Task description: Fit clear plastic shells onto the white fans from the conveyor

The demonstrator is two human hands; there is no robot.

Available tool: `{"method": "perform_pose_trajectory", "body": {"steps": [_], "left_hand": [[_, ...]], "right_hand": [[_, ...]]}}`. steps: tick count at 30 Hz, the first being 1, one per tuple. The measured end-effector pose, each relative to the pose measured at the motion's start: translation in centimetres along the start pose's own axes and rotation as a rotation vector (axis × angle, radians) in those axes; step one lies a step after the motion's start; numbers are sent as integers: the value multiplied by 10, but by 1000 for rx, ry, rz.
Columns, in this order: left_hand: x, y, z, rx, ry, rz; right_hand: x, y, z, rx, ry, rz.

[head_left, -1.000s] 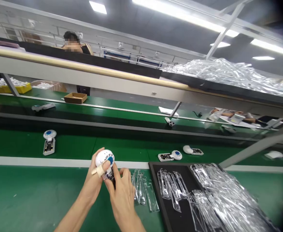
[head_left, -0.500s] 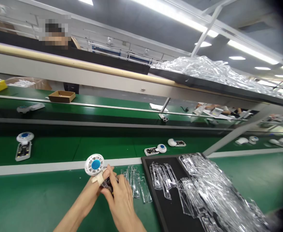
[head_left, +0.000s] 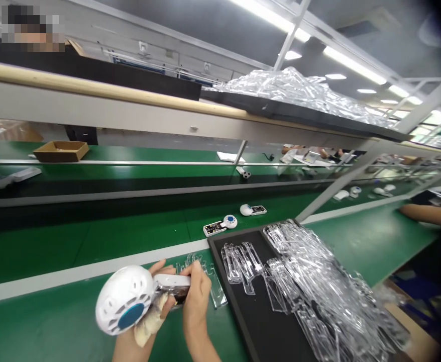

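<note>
A white device with a round slotted head and a blue centre [head_left: 126, 300] is tilted up in front of me, its head at the left. My left hand [head_left: 159, 306], with a cream wrapping on its thumb, holds the device beneath its neck. My right hand [head_left: 197, 296] grips the rectangular end, whose dark inner side is partly hidden by the fingers. Clear plastic pieces [head_left: 217, 287] lie on the green table just beyond my right hand. More of them fill a black tray [head_left: 239, 319] at the right.
Two similar white devices [head_left: 230, 221] [head_left: 246, 209] lie on the green belt [head_left: 130, 234]. Above runs a shelf [head_left: 137, 113] bearing a black tray heaped with clear plastic. A slanted post [head_left: 333, 183] stands behind the tray. Another person's arm [head_left: 431, 215] reaches in at the right.
The device has been turned and raised nearer the camera, both hands still on it; its white casing now faces up. The view has shifted right, bringing another person's arm into sight.
</note>
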State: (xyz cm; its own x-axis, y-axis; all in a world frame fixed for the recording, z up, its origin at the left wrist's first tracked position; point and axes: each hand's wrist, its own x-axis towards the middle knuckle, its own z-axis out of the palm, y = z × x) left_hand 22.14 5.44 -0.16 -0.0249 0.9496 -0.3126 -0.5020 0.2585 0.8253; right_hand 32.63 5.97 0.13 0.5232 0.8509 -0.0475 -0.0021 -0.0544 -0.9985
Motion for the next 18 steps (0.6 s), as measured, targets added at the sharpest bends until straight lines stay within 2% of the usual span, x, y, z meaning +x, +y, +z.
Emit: {"method": "perform_pose_trajectory", "body": {"steps": [3, 5, 8, 11, 14, 16, 18], "left_hand": [[7, -10, -13, 72, 41, 64], [8, -14, -19, 123, 46, 58], [7, -17, -19, 209, 94, 27], [21, -12, -21, 241, 141, -29], [69, 3, -45, 241, 168, -172], [116, 20, -75, 295, 272, -186], [161, 39, -109, 442, 405, -106]], "right_hand": [[-3, -7, -5, -15, -3, -93], [-5, -3, -3, -36, -7, -104], [-4, 14, 8, -83, -18, -31], [4, 36, 13, -248, -137, 11], [17, 53, -12, -599, -245, -47], [28, 62, -42, -882, -220, -93], [38, 71, -72, -1065, -194, -96]]}}
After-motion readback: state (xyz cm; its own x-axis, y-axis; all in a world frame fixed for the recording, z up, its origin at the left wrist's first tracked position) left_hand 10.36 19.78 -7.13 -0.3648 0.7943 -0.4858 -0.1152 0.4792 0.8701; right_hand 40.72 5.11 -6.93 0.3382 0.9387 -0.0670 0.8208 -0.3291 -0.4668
